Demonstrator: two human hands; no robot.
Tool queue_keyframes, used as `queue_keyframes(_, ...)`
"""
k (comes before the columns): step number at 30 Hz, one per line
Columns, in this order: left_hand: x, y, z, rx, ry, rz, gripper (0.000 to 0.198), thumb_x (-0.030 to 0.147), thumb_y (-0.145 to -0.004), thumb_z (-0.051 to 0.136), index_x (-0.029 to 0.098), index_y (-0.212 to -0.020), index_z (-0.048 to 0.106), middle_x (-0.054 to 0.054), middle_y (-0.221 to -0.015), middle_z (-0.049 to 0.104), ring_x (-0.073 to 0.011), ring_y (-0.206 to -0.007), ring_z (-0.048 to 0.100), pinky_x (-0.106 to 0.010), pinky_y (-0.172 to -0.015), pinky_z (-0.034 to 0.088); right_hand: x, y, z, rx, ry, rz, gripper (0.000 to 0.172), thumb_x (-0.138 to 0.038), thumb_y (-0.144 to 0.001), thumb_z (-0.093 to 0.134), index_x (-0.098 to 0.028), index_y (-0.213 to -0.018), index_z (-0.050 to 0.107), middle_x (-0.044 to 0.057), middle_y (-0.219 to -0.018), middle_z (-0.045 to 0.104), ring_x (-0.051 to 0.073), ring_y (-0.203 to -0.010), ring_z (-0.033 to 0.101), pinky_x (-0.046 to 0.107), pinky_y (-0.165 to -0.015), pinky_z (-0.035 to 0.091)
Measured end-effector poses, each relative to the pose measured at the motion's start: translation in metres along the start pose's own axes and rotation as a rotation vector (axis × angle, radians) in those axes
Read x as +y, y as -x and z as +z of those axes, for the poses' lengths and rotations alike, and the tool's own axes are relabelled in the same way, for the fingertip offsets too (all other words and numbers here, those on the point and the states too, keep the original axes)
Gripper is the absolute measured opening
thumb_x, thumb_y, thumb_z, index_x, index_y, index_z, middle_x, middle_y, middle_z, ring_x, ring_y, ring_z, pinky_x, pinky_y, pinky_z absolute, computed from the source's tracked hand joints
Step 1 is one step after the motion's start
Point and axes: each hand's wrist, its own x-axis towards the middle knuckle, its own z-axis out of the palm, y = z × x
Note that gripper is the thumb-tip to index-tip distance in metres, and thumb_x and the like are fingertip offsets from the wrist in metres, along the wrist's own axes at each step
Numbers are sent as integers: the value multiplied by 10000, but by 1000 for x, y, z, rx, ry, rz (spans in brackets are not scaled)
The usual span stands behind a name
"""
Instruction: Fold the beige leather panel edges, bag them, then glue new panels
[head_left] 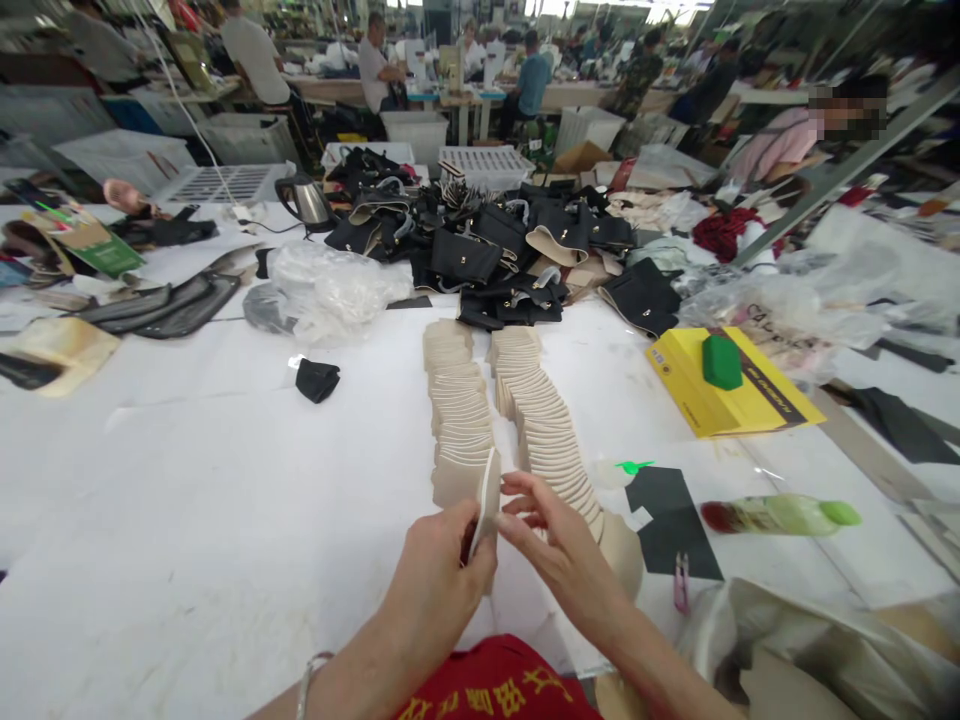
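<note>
My left hand point(442, 570) grips a beige fabric piece point(487, 495), standing on edge with its pale rim toward me. Close to the right of it, my right hand point(551, 540) has its fingers apart, the tips near or touching that piece; exact contact I cannot make out. Beyond my hands run two rows of overlapping beige pieces, a left row point(457, 410) and a right row point(551, 430). The nearest piece of the right row lies partly behind my right hand and forearm.
A heap of black leather-like pieces point(465, 255) lies beyond the rows. Clear plastic bags point(322, 290) sit left of it, near a kettle point(306, 203). On the right are a yellow envelope point(720, 400), a green block point(721, 361), a bottle point(780, 514) and pink thread snips point(681, 582). People work behind.
</note>
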Motion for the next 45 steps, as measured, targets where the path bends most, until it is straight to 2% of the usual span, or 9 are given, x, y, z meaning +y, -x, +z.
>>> queue_keyframes(2, 0, 0, 9, 40, -21, 57, 158, 293, -851, 509, 190, -742, 559, -2, -623, 591, -141, -559, 542, -235, -524, 397, 0, 3, 9, -99, -139, 52, 365, -470, -886, 565, -199, -1130, 547, 64, -1022, 638, 207, -878, 616, 313, -769, 495)
queue_keyframes(8, -6, 6, 20, 4, 60, 269, 165, 288, -881, 524, 197, -914, 658, -65, -919, 637, -200, -865, 595, -299, -769, 471, 13, -1, 11, -19, -2, -30, 321, -407, -951, 435, -183, -746, 539, -7, -692, 536, 153, -683, 500, 250, -637, 395)
queue_keyframes(13, -9, -4, -9, 423, -10, 207, 218, 339, -763, 669, 201, -925, 626, -71, -1009, 607, -247, -1008, 551, -370, -882, 448, 12, -1, -1, -143, 108, -33, 329, -387, -945, 467, -180, -704, 551, -26, -645, 507, 122, -623, 457, 223, -554, 314)
queue_keyframes(17, -11, -17, -19, -60, 294, -4, 335, 448, -739, 696, 168, -911, 628, -54, -847, 665, -209, -763, 598, -311, -668, 480, 7, 1, -5, -191, 105, -12, 283, -343, -907, 537, -176, -679, 558, -35, -630, 515, 113, -616, 464, 213, -543, 306)
queue_keyframes(19, -13, -18, -16, -198, 483, -103, 345, 460, -721, 713, 147, -834, 621, -33, -728, 651, -164, -626, 565, -269, -577, 445, 4, 0, -8, -206, 102, 18, 252, -309, -886, 564, -177, -671, 559, -39, -617, 518, 111, -603, 469, 211, -529, 302)
queue_keyframes(22, -12, -15, -6, -170, 668, -156, 348, 436, -691, 752, 141, -819, 618, -19, -709, 652, -136, -601, 555, -245, -581, 431, -3, -3, -18, -193, 143, -43, 25, -212, -852, 602, -199, -834, 614, -39, -707, 604, 123, -676, 544, 213, -598, 360)
queue_keyframes(27, 0, -2, 1, -114, 748, -177, 353, 428, -674, 775, 149, -818, 613, 18, -668, 614, -94, -579, 496, -203, -557, 397, -18, -2, -31, -159, 319, -338, 215, -66, -847, 554, -231, -976, 604, -9, -962, 635, 142, -905, 586, 244, -773, 395)
queue_keyframes(38, -28, 36, 15, 3, 518, -191, 304, 407, -728, 712, 161, -670, 543, 43, -571, 493, -93, -565, 404, -188, -503, 316, 14, 41, 4, -146, 203, -296, 111, -108, -901, 528, -215, -884, 552, -8, -868, 583, 132, -806, 563, 239, -714, 405)
queue_keyframes(45, -20, 43, 12, 20, 539, -153, 273, 400, -724, 724, 147, -691, 627, 16, -619, 568, -107, -607, 453, -192, -543, 351, 9, 38, -1, -203, 101, -256, 124, -157, -891, 613, -215, -989, 662, 3, -898, 657, 130, -846, 610, 214, -751, 434)
